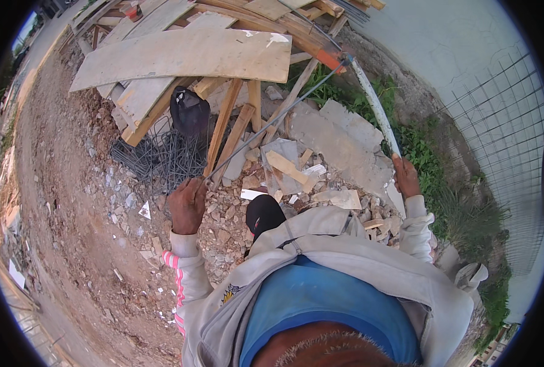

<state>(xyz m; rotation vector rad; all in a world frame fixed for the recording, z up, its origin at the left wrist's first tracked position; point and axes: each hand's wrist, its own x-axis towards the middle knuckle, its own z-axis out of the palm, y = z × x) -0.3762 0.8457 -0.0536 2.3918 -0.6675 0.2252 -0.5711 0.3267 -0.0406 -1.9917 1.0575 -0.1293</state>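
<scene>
The left hand (187, 203) is curling its fingers (192, 186) tightly around the lower end of a long thin grey steel rod (272, 120). The right hand (405, 176) is gripping a pale, mortar-crusted bar (376, 107) in a fist. Both are rising and meeting near an orange-tipped wooden plank (328, 58), above broken concrete rubble (339, 144), a bundle of wire stirrups (162, 156) and a large plywood sheet (186, 55).
</scene>
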